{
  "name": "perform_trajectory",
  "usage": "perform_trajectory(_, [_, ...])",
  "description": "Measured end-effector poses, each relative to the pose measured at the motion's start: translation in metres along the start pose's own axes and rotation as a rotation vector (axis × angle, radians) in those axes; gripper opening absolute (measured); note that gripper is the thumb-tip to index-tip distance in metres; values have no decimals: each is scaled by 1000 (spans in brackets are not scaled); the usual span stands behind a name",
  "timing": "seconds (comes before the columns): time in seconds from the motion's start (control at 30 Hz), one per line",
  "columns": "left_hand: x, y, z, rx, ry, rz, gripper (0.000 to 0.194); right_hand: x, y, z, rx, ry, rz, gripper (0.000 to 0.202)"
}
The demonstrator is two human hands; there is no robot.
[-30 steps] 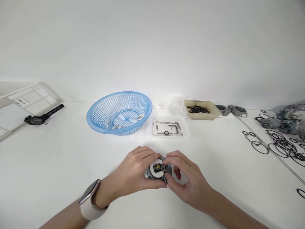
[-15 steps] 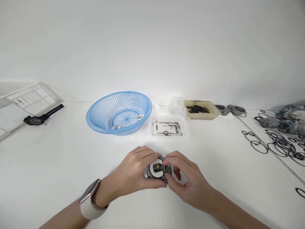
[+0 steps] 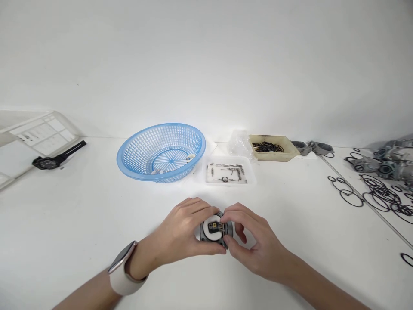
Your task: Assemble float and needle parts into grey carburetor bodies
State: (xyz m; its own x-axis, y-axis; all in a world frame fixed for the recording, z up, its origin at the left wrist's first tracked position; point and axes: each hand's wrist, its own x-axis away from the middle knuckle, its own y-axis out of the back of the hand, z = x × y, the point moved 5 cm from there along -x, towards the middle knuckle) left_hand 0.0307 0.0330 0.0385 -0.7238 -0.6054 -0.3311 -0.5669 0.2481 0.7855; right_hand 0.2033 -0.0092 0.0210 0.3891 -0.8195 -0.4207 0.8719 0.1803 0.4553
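Observation:
A small grey metal carburetor (image 3: 203,235) with a white C-shaped float (image 3: 208,232) and a brass jet in its middle is held low over the white table. My left hand (image 3: 183,230) grips it from the left, fingers along the far edge and thumb along the near edge. At the float's hinge side, the thumb and index finger of my right hand (image 3: 256,241) press on the carburetor from the right. Whether a tiny pin lies between those fingertips is hidden. A pale-banded watch is on my left wrist.
Beyond my hands stand a blue plastic basket (image 3: 129,174) with a few white parts, a clear tray (image 3: 251,178) of small metal parts, and a yellowish bin (image 3: 292,150) of black rings. Rubber O-rings (image 3: 351,199) and grey castings (image 3: 392,168) lie right; a black watch (image 3: 48,162) left.
Both hands stay almost in place around the carburetor. My right fingertips have shifted very slightly at the hinge side.

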Motion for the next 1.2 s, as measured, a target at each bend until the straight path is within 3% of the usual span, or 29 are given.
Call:
perform_trajectory(0.33, [1, 1, -3, 16, -18, 15, 51, -1, 0, 1, 1, 2, 17, 44])
perform_trajectory(0.6, [1, -2, -5, -11, -1, 72, 48, 0, -3, 11, 71, 111, 29, 48])
perform_trajectory(1.2, [1, -3, -7, -25, -14, 71, 44, 2, -4, 12, 113, 118, 54, 52])
